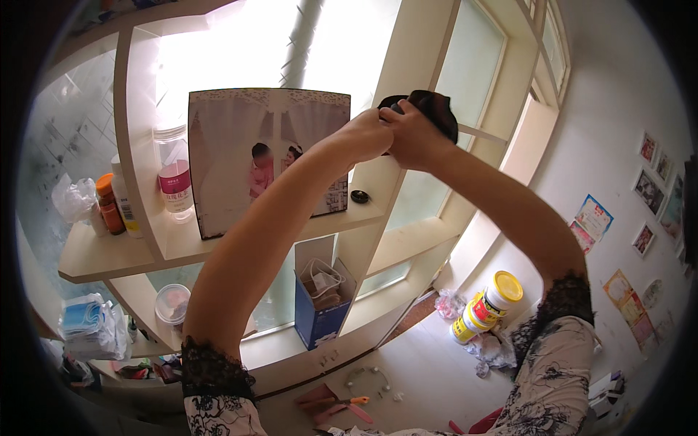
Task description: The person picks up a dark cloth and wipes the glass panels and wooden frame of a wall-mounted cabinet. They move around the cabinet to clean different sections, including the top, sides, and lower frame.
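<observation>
Both arms are stretched up and forward at the shelf unit. My left hand is closed on the near side of a dark item, perhaps folded cloth or a cap; its fingertips are partly hidden. Touching it, my right hand grips the same dark item, which sticks out behind and to the right of the fingers. Left of my hands, a large photo panel showing two people stands upright on the shelf, partly behind my left forearm. A small round black object lies on the shelf beside the panel's lower right corner.
Left on the shelves stand a plastic jar with a pink label, an orange-capped bottle and a white bottle. Below are a blue box with a white cable and a round tub. Stacked buckets and plastic bags rest on the floor.
</observation>
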The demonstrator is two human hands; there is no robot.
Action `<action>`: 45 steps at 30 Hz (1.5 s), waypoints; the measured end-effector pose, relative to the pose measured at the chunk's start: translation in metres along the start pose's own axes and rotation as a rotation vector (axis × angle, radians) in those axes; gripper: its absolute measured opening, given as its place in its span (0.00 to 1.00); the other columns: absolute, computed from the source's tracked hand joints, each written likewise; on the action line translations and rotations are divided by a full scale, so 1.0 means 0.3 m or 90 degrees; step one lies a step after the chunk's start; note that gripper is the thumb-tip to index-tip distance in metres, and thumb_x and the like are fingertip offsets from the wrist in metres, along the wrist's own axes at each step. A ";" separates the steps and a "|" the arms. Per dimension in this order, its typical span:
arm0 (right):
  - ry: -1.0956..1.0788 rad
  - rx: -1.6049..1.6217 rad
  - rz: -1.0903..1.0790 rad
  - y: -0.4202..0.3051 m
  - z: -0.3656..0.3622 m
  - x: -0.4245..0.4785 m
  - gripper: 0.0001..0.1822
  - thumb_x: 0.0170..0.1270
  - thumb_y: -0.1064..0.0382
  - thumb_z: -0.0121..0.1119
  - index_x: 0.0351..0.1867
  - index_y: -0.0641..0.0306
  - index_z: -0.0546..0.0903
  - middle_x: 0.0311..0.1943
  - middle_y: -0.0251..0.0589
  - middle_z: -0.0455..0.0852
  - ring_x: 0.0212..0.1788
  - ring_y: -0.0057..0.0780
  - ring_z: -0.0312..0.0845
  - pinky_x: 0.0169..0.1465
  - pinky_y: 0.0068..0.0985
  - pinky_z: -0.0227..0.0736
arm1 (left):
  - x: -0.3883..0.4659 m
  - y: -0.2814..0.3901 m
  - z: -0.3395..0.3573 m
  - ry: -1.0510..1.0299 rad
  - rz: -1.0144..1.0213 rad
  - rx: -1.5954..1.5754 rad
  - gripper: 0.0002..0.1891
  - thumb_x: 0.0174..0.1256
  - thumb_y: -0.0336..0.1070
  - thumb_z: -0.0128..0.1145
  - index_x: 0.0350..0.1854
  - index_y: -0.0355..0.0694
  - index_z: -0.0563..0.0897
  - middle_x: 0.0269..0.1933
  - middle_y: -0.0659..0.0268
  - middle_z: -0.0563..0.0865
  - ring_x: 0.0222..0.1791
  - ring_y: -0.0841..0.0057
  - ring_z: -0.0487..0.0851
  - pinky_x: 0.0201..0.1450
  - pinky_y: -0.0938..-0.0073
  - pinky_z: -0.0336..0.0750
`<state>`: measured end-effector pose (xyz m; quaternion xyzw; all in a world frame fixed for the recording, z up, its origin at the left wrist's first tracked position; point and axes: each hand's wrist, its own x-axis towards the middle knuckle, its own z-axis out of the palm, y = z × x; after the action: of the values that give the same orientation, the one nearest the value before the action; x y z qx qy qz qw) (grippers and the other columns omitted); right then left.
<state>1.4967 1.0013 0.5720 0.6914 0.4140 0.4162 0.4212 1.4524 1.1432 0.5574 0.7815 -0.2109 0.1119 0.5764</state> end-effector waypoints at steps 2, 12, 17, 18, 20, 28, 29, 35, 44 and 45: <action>0.063 -0.072 -0.002 0.085 0.021 -0.019 0.12 0.52 0.53 0.60 0.37 0.50 0.84 0.43 0.29 0.81 0.54 0.28 0.69 0.57 0.39 0.62 | 0.009 0.067 0.000 0.027 0.057 0.034 0.19 0.60 0.29 0.43 0.55 0.31 0.72 0.51 0.51 0.78 0.53 0.64 0.76 0.53 0.68 0.71; 0.165 -0.304 0.332 0.434 -0.069 0.160 0.18 0.59 0.52 0.52 0.46 0.57 0.81 0.46 0.38 0.80 0.56 0.35 0.68 0.57 0.43 0.60 | 0.264 0.277 -0.019 0.263 0.431 0.073 0.31 0.68 0.45 0.39 0.69 0.33 0.55 0.68 0.45 0.63 0.70 0.54 0.59 0.71 0.67 0.52; 0.047 -0.212 0.239 0.209 0.004 0.166 0.23 0.59 0.51 0.52 0.53 0.58 0.77 0.55 0.41 0.76 0.61 0.38 0.65 0.63 0.43 0.57 | 0.186 0.126 0.013 0.248 0.267 0.168 0.34 0.67 0.52 0.41 0.70 0.37 0.56 0.66 0.49 0.66 0.68 0.58 0.61 0.69 0.70 0.54; 0.024 -0.186 0.211 0.181 -0.014 0.141 0.22 0.59 0.51 0.52 0.53 0.57 0.78 0.55 0.41 0.76 0.61 0.38 0.65 0.62 0.43 0.57 | 0.161 0.108 0.028 0.276 0.233 0.212 0.33 0.65 0.49 0.44 0.70 0.38 0.57 0.62 0.49 0.71 0.65 0.59 0.67 0.66 0.70 0.60; 0.104 -0.117 0.166 0.145 0.044 0.117 0.19 0.58 0.52 0.55 0.50 0.54 0.80 0.52 0.39 0.77 0.59 0.35 0.66 0.60 0.43 0.60 | 0.109 0.063 0.071 0.308 0.232 0.230 0.34 0.66 0.54 0.46 0.68 0.37 0.61 0.54 0.46 0.78 0.58 0.59 0.76 0.61 0.69 0.67; -0.019 0.009 0.064 -0.068 0.068 0.009 0.17 0.55 0.60 0.54 0.48 0.48 0.80 0.58 0.31 0.76 0.64 0.27 0.64 0.66 0.39 0.53 | -0.015 -0.022 0.106 0.196 0.016 0.222 0.33 0.61 0.52 0.46 0.60 0.29 0.65 0.48 0.46 0.81 0.51 0.60 0.80 0.54 0.66 0.71; -0.058 0.005 0.042 -0.087 0.058 -0.002 0.16 0.55 0.60 0.54 0.47 0.47 0.81 0.57 0.31 0.76 0.62 0.26 0.66 0.66 0.38 0.53 | -0.037 -0.025 0.112 0.191 -0.004 0.236 0.33 0.61 0.52 0.47 0.60 0.28 0.65 0.47 0.46 0.81 0.50 0.61 0.80 0.53 0.67 0.72; -0.050 0.015 -0.047 -0.153 0.025 -0.077 0.08 0.55 0.57 0.55 0.26 0.48 0.85 0.33 0.23 0.84 0.46 0.21 0.75 0.57 0.30 0.59 | -0.131 -0.056 0.172 0.198 -0.028 0.145 0.29 0.61 0.46 0.50 0.59 0.29 0.68 0.44 0.53 0.82 0.43 0.71 0.80 0.48 0.72 0.72; 0.030 0.107 -0.098 -0.175 -0.024 -0.210 0.07 0.49 0.59 0.56 0.26 0.52 0.85 0.31 0.27 0.83 0.45 0.23 0.76 0.52 0.27 0.64 | -0.234 -0.084 0.227 0.183 0.007 0.025 0.19 0.64 0.28 0.47 0.58 0.30 0.71 0.47 0.58 0.83 0.45 0.78 0.81 0.45 0.81 0.73; 0.020 0.160 -0.101 -0.177 -0.028 -0.239 0.07 0.49 0.60 0.56 0.25 0.53 0.84 0.30 0.28 0.83 0.44 0.24 0.77 0.50 0.27 0.67 | -0.264 -0.073 0.250 0.170 0.003 0.025 0.18 0.65 0.27 0.47 0.57 0.30 0.71 0.47 0.58 0.83 0.45 0.78 0.81 0.45 0.81 0.74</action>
<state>1.4548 0.9531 0.5089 0.6973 0.5224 0.3374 0.3565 1.3872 1.0935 0.4824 0.7703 -0.1322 0.2206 0.5836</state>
